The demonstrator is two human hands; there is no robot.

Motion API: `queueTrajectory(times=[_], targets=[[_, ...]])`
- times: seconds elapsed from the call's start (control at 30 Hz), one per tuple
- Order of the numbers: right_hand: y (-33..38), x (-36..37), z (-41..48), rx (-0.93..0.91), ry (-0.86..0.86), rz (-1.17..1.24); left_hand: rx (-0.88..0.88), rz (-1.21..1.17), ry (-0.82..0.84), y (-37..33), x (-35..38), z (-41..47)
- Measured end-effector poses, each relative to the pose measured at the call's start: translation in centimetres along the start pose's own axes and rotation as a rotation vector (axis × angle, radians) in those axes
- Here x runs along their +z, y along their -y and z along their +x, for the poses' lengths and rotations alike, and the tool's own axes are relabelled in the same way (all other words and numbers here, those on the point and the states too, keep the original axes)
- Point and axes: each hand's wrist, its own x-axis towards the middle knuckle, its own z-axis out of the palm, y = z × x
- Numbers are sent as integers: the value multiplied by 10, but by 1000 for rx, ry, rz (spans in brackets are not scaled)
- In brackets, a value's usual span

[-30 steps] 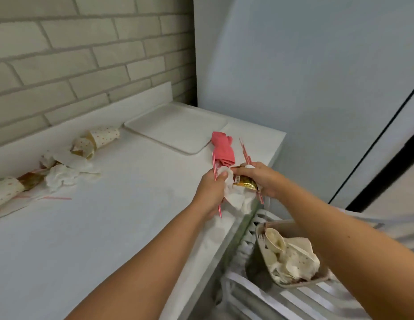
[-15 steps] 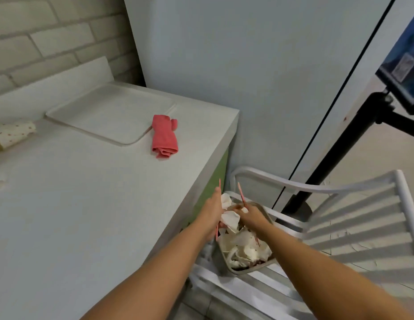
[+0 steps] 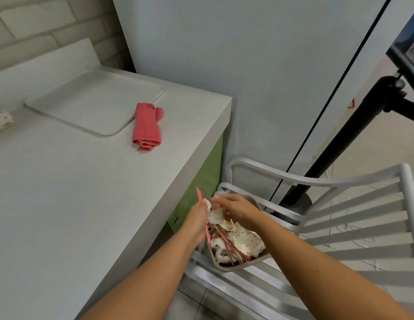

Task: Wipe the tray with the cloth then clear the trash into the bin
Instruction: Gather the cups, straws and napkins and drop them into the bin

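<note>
Left hand point(image 3: 197, 224), low centre, has its fingers wrapped round a pair of red-striped straws point(image 3: 199, 197), right above the bin point(image 3: 237, 267)! Right hand point(image 3: 239, 207) arches over a crumpled napkin point(image 3: 215, 214) between the two hands; whether it pinches or just touches, I can't tell. The bin sits on a slatted chair point(image 3: 408, 204) and is heaped already (dotted wrapper point(image 3: 246, 239) riding high). The danger is those long straws poking above the fist: a sloppy release could bounce them off the heap onto the floor. In the upper left, the tray point(image 3: 92, 105) lies flat and bare on the counter point(image 3: 62, 192), with the pink cloth point(image 3: 147, 125) bunched against its near corner.
</note>
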Motion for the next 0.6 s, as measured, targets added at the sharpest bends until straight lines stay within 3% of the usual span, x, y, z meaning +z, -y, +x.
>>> queueTrajectory(times=[0.1,0.3,0.43,0.6], targets=[[7,1,-5,-50,154,-74,-28,-131,25,-1,8,0],[8,-4,-4,-92,150,-165,-111,-403,28,3,21,3],[3,-1,-2,-76,82,-226,-133,-403,37,6,26,5],[-9,-2,4,-35,-9,-408,-173,-225,65,7,24,-2]])
